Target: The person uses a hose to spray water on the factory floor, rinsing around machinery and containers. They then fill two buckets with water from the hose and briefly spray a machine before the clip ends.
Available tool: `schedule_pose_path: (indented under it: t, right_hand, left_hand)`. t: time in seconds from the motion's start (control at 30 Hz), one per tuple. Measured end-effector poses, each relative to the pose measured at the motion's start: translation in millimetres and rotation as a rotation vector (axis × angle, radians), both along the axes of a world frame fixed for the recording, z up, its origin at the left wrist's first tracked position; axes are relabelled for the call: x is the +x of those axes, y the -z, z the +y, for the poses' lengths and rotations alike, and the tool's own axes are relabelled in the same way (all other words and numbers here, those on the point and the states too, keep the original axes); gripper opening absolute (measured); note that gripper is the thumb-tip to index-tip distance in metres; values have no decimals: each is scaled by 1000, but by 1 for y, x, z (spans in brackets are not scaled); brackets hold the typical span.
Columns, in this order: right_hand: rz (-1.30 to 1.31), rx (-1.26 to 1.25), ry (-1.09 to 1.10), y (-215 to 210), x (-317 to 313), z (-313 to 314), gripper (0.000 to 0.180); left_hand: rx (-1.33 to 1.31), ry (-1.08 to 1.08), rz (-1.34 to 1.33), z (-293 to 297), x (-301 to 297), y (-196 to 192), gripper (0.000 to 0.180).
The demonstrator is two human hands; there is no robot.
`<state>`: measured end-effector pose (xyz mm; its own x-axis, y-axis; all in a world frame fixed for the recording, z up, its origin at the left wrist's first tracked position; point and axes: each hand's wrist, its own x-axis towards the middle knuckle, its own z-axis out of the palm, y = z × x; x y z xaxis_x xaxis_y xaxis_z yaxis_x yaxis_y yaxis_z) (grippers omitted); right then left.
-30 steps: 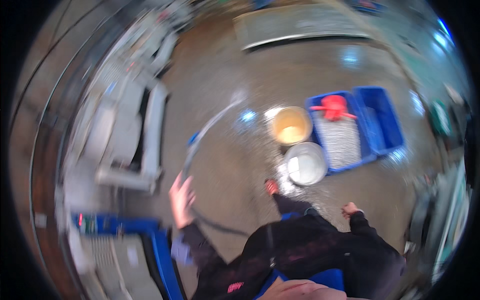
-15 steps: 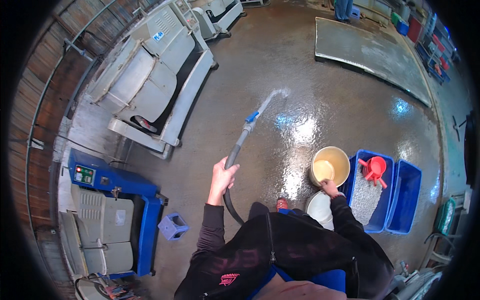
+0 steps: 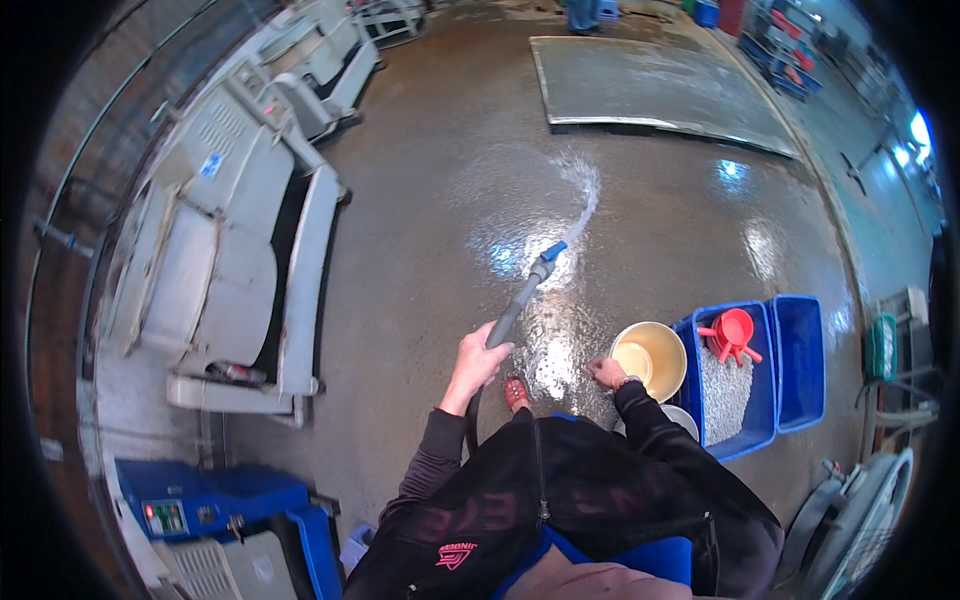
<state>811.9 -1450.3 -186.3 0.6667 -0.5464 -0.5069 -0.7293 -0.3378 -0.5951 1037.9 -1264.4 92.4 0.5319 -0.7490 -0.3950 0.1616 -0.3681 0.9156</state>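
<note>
— What is seen of the floor (image 3: 400,300) and the room?

— A wet, shiny concrete floor is shown, with bright patches of light mirrored on it. A large flat mat (image 3: 660,85) is laid at the far end. Grey machines (image 3: 230,240) are lined up along the left side, and a blue machine (image 3: 215,500) is placed at the lower left. Blue shelving is glimpsed at the far right, blurred by the lens.

— Where is the hose, and which way is it pointed?

— The hose (image 3: 510,320) is held in the left hand (image 3: 478,362), near the middle of the view, just ahead of the person's feet. Its long axis is run from the hand up and to the right, away from the person. The blue nozzle (image 3: 547,258) is aimed at the far floor, toward the mat. A jet of water (image 3: 585,200) is thrown from it and is landed short of the mat's near edge.

— How are the fingers placed?

— The left fingers are wrapped closed around the hose. The right hand (image 3: 606,372) is set at the near rim of a cream bucket (image 3: 650,358); whether its fingers are closed on the rim cannot be told.

— What is found beside the bucket?

— Two blue crates (image 3: 800,350) are stood just to its right. Pale gravel and a red scoop (image 3: 732,332) are held in the nearer one. A white bucket (image 3: 680,418) is partly hidden by the right sleeve.
</note>
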Motion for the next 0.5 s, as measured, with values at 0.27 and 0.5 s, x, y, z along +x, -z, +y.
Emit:
schedule_pose_path:
  t: [0.27,0.5]
  right_hand:
    - [160,358,773,33,-102,4,19]
    - [370,337,498,39,-87,2,23]
  left_hand:
    - [43,186,113,-63,83,14,46]
    - [87,209,124,-99,130,43,46]
